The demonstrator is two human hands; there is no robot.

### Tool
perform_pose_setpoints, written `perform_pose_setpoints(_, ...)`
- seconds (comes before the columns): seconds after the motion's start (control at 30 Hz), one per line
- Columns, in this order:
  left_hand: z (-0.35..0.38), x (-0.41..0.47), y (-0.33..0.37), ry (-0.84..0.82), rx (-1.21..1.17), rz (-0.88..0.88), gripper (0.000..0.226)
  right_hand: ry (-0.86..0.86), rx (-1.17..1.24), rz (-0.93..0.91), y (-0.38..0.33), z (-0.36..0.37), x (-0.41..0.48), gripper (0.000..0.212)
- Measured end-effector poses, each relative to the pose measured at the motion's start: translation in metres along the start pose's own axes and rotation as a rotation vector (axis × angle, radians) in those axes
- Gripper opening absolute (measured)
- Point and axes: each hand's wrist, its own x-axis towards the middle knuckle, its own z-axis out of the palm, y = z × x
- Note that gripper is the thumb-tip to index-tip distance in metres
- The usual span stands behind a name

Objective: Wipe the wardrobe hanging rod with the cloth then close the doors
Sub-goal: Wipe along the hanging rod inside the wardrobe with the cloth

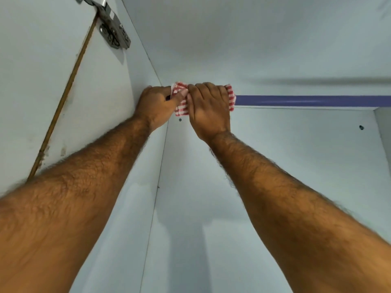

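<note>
A purple hanging rod (pixel 313 100) runs across the top of the white wardrobe, from the left wall to the right edge of view. A red-and-white striped cloth (pixel 181 106) is wrapped around the rod's left end. My right hand (pixel 209 108) is closed over the cloth and the rod. My left hand (pixel 157 106) sits just left of it against the side wall, its thumb and fingers pinching the cloth's left edge. The rod under the cloth and hands is hidden.
The open left door (pixel 42 70) stands at the left, with a metal hinge (pixel 112 28) near its top. The wardrobe ceiling (pixel 232 39) is close above the rod. The back panel (pixel 275 155) shows small holes. A side wall (pixel 383 127) is at the far right.
</note>
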Motion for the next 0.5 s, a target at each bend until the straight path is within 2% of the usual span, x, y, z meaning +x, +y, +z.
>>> perform_pose_setpoints(0.13, -0.006, -0.005, 0.013, 0.000, -0.099, -0.110, 0.044, -0.176, 0.193, -0.015, 0.008, -0.030, 0.005, 0.046)
perform_pose_setpoints(0.23, -0.007, -0.014, 0.028, 0.097, -0.190, -0.144, 0.041, -0.229, 0.364, 0.082, 0.011, -0.057, 0.010, 0.041)
perform_pose_setpoints(0.3, -0.005, -0.025, 0.040, 0.147, -0.273, -0.154, 0.037, -0.161, 0.368, 0.224, 0.016, -0.075, 0.007, 0.046)
perform_pose_setpoints(0.37, -0.003, -0.035, 0.050, 0.130, -0.396, -0.194, 0.037, -0.106, 0.389, 0.430, 0.025, -0.093, -0.002, 0.066)
perform_pose_setpoints(0.43, -0.002, -0.048, 0.061, 0.079, -0.498, -0.250, 0.041, -0.113, 0.583, 0.654, 0.033, -0.112, -0.014, 0.080)
perform_pose_setpoints(0.5, 0.000, -0.063, 0.073, 0.040, -0.529, -0.290, 0.042, -0.165, 0.802, 0.831, 0.043, -0.132, -0.027, 0.080)
